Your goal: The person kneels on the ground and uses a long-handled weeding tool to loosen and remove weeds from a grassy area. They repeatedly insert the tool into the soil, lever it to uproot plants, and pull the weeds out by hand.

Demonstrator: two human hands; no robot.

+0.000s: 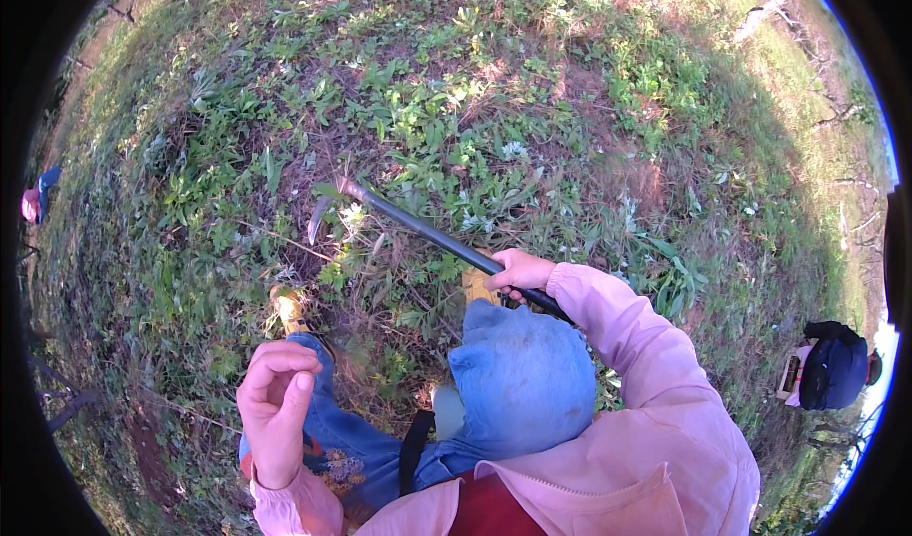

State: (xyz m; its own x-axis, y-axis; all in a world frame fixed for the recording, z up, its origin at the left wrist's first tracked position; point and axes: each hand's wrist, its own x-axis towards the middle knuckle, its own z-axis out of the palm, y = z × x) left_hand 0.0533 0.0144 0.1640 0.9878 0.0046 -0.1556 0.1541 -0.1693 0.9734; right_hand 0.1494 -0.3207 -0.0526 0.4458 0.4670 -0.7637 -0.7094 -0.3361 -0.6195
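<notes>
My right hand (524, 274) grips the dark handle (434, 237) of a long-handled tool, likely a hoe or sickle. The handle slants from beneath my right sleeve to the far left. Its curved metal blade (317, 220) hangs at that end among low weeds (399, 151), partly hidden by a leaf. Raised over my left leg, my left hand (274, 408) has loosely curled fingers with a gap to the thumb; nothing shows in it. My bent knee (527, 379) in blue jeans lies below the right hand. Yellow shoes (288, 308) rest on the ground.
Weeds and dry grass cover the ground, with bare soil (645, 180) showing in patches. A person in dark clothing (833, 365) is at the far right; another person (39, 194) shows at the left rim. Bare branches (766, 12) lie at the upper right.
</notes>
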